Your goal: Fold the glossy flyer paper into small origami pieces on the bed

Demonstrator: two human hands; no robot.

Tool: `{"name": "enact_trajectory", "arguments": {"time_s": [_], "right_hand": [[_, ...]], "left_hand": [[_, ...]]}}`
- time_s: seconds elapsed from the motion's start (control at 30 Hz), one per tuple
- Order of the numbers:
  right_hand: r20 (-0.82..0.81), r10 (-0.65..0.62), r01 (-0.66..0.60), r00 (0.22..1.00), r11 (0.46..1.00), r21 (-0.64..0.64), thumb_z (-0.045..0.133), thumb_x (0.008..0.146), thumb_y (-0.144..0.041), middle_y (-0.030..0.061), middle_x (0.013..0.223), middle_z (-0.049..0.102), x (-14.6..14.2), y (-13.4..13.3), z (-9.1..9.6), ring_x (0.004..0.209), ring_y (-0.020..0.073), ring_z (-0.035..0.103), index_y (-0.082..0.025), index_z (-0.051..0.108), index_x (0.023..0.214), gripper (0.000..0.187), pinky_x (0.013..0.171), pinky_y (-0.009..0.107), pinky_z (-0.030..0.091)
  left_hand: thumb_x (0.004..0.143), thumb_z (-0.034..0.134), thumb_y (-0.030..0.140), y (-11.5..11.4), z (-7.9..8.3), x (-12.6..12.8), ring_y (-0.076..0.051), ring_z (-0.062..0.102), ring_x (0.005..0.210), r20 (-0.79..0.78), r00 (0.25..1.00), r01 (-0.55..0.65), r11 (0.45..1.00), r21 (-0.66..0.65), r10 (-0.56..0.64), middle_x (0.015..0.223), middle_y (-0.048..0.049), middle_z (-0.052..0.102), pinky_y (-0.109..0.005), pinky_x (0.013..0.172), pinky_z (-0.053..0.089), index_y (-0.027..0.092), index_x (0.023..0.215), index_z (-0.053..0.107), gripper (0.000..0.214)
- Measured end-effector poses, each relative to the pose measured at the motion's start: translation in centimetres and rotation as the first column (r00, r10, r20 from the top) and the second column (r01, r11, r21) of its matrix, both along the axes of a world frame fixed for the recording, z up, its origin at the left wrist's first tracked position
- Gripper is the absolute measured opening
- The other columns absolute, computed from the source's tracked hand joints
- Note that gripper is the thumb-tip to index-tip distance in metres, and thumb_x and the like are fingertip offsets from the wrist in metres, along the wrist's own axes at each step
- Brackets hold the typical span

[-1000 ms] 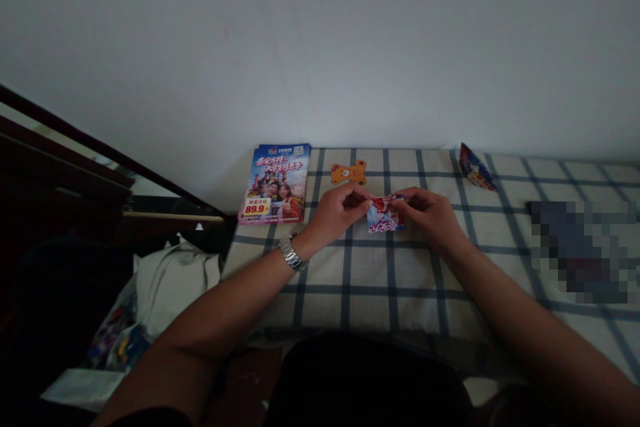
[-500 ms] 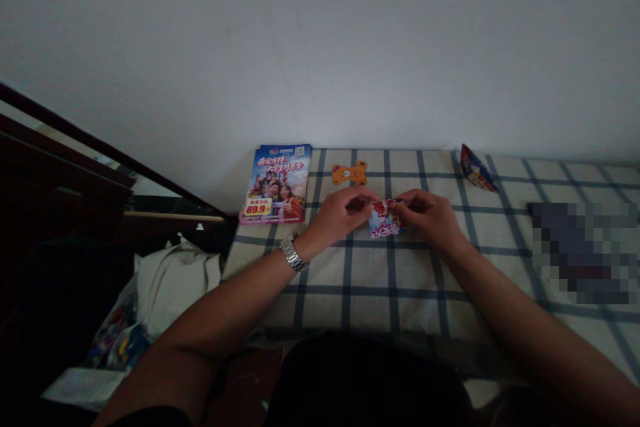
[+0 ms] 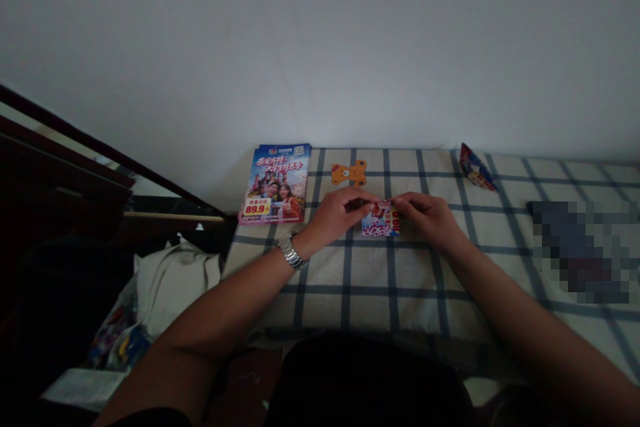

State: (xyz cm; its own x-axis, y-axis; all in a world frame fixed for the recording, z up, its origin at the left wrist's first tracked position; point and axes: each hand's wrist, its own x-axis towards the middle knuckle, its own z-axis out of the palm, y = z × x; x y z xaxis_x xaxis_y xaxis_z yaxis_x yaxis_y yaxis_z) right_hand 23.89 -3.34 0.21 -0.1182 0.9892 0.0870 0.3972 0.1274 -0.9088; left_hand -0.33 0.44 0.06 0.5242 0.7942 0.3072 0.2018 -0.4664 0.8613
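Note:
A small folded flyer [image 3: 379,221], printed in blue, red and white, is held over the checked cloth [image 3: 370,273]. My left hand [image 3: 341,212] pinches its upper left edge between thumb and fingers. At its upper right edge, my right hand [image 3: 424,215] pinches it the same way. Red figures show along the flyer's right side, beside a fold. Just behind my left hand lies an orange bear-shaped cutout [image 3: 349,174]. A stack of flat flyers [image 3: 276,183] marked 89.9 rests to the left, near the wall.
A folded paper piece [image 3: 477,169] stands at the back right of the cloth. Farther right is a dark blurred-out object [image 3: 575,250]. A white wall [image 3: 350,47] rises behind. On the left are a pale bag [image 3: 175,277] and a dark wooden rail [image 3: 100,147].
The flyer has shifted slightly left and now shows a strip with red figures at its right side. My right hand's fingers have closed in at the upper right edge.

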Motion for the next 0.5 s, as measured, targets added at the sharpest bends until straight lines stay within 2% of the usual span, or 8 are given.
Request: {"name": "enact_trajectory", "arguments": {"time_s": [0.37,0.5], "right_hand": [[0.005,-0.080,0.080,0.997,0.997,-0.005,0.066,0.095,-0.060,0.0027,0.072,0.073,-0.37,-0.14,-0.10,0.065,0.0187,0.062,-0.021,0.079,0.083,0.042,0.058,0.030,0.048],[-0.044,-0.085,0.083,0.995,0.996,-0.041,0.070,0.092,-0.059,0.0031,0.074,0.075,-0.56,-0.06,0.11,0.068,0.0194,0.065,-0.022,0.080,0.084,0.039,0.059,0.030,0.050]], "left_hand": [[0.100,0.070,0.030,-0.10,-0.09,0.26,-0.017,0.075,0.097,0.032,0.999,0.038,0.998,-0.055,-0.036,0.108,-0.0042,0.080,-0.034,0.088,0.060,0.024,0.111,0.077,0.015],[0.100,0.070,0.032,-0.06,-0.35,0.35,-0.017,0.075,0.095,0.066,0.997,0.041,0.996,-0.083,-0.035,0.107,-0.0051,0.080,-0.032,0.086,0.060,0.022,0.110,0.077,0.016]]}}
